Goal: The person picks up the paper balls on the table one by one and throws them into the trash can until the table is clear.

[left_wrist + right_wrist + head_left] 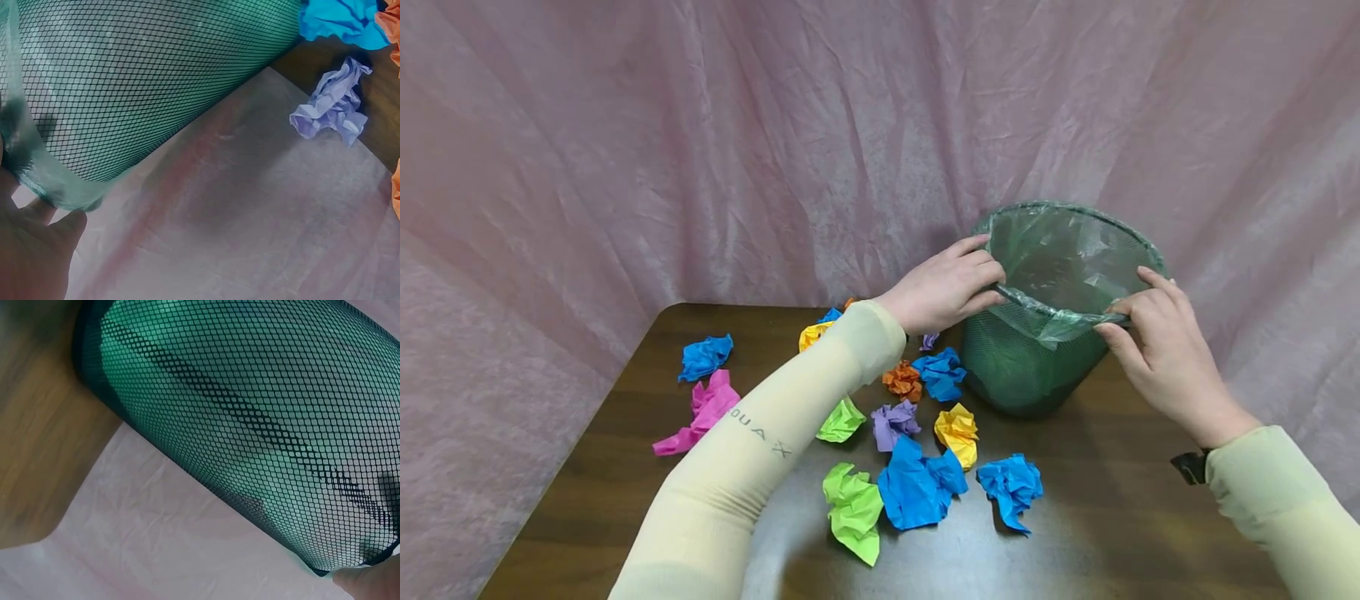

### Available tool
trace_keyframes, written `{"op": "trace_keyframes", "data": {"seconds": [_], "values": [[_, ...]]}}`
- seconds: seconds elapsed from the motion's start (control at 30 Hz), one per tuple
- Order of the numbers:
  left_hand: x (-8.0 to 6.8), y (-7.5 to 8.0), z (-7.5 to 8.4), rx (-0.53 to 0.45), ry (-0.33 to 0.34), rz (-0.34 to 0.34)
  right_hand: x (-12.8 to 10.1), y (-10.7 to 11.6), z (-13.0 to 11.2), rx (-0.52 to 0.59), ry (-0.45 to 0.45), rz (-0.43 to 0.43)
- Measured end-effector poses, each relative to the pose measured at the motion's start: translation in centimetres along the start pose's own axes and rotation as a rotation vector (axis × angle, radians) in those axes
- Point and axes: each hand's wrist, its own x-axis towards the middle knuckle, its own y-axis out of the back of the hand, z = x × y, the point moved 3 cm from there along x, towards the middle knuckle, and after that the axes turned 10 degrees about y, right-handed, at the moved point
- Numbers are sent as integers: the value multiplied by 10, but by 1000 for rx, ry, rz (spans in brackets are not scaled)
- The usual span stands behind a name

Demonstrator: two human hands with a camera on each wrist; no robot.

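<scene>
A black mesh wastebasket (1022, 375) lined with a green plastic bag (1060, 258) stands at the back right of the brown table (1120, 517). My left hand (951, 283) grips the rim on its left side, fingers curled over the bag's edge. At the near right of the rim my right hand (1157, 342) pinches the bag's folded edge. The left wrist view shows the mesh wall (144, 75) with the bag's hem (44, 175) by my palm. Only mesh (250, 419) and a fingertip (369, 581) show in the right wrist view.
Several crumpled paper balls lie left of and in front of the basket: blue (917, 487), green (853, 508), yellow (957, 432), purple (893, 422), orange (903, 380), pink (703, 410). A pink cloth backdrop (700, 150) hangs behind the table.
</scene>
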Motion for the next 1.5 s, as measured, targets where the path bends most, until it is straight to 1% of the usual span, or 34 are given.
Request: {"op": "trace_keyframes", "data": {"seconds": [0.17, 0.43, 0.63, 0.7, 0.87, 1.17, 1.33, 1.5], "values": [[-8, 4, -2, -4, 51, -25, 3, -7, -5, -3, 14, 42], [-29, 10, -3, -51, 95, -2, 10, -16, -16, 5, 35, 66], [-45, 19, -5, -82, 91, 16, 16, -25, -27, 32, 38, 99], [-51, 20, -7, -94, 91, 20, 19, -28, -31, 37, 33, 96], [-64, 24, -12, -82, 110, 19, 24, -36, -39, 44, 32, 86], [-85, 33, -16, -74, 119, 22, 29, -45, -52, 40, 10, 61], [-91, 35, -18, -72, 124, 20, 33, -48, -56, 28, 19, 56], [-93, 38, -17, -62, 111, 27, 33, -50, -57, 40, 3, 52]]}}
